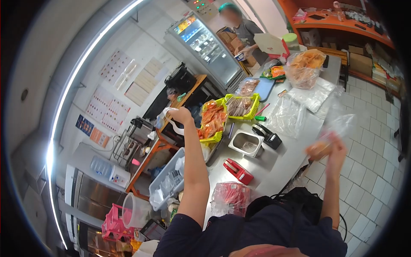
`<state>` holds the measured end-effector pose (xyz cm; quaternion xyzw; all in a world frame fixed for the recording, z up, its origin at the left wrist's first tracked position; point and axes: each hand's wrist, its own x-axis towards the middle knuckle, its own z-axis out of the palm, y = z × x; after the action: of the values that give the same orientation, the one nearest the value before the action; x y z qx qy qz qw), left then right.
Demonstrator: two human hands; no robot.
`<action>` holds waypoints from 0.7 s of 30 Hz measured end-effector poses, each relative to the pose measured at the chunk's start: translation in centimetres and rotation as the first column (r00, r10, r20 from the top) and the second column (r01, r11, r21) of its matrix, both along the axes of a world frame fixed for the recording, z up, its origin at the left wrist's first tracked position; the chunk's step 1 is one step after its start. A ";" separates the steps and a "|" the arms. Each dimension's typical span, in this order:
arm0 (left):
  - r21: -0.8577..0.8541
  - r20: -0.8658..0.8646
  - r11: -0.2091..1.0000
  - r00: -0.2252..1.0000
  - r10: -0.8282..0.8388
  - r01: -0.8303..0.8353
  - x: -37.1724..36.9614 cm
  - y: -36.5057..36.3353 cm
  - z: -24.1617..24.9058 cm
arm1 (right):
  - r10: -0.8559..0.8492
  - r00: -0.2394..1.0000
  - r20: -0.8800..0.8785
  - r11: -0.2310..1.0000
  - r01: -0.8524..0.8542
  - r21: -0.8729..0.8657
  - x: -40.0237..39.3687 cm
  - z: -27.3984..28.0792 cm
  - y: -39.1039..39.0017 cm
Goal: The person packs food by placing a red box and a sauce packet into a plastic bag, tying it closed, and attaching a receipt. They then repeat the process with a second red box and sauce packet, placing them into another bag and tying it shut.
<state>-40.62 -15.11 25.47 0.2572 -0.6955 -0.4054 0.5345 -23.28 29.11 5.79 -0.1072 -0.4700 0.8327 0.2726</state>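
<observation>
My left hand (182, 115) is stretched out past the yellow baskets, its fingers closed on a white strip (173, 126) that hangs down. On the right, beyond the table's edge, my right hand (337, 154) grips a clear plastic bag (338, 130) with something orange-brown in its lower part; motion blurs it. One yellow basket (212, 138) holds orange packets, and another (245, 116) beside it holds thin brown packets. A steel container (246, 143), a black tape dispenser (267, 137) and a red one (238, 171) stand on the metal table (280, 165).
Clear bags (286, 115) and a large bag of orange food (305, 68) lie farther along the table. A blue-grey crate (168, 180) stands at the left. A person (250, 34) stands at the far end near an open box (272, 45) and a glass-door fridge (207, 47).
</observation>
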 end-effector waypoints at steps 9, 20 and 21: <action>0.001 0.089 0.998 0.994 0.058 -0.058 0.9 -2.5 -1.1 | -0.352 0.900 -0.256 0.934 0.354 -0.037 -4.8 9.6 1.5; -0.079 -0.217 0.981 0.963 0.158 -0.178 -0.3 -5.7 -4.0 | -0.173 0.958 -0.231 0.985 0.164 -0.055 -7.6 9.9 -7.0; -0.043 -0.182 0.992 0.978 0.105 -0.115 0.4 -5.1 -3.8 | -0.150 0.963 -0.223 0.988 0.140 -0.058 -8.4 9.5 -8.4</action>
<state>-40.19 -20.25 21.64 0.2434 -0.6396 -0.3781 0.6234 -31.64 20.66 15.31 -0.0513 -0.4091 0.8269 0.3823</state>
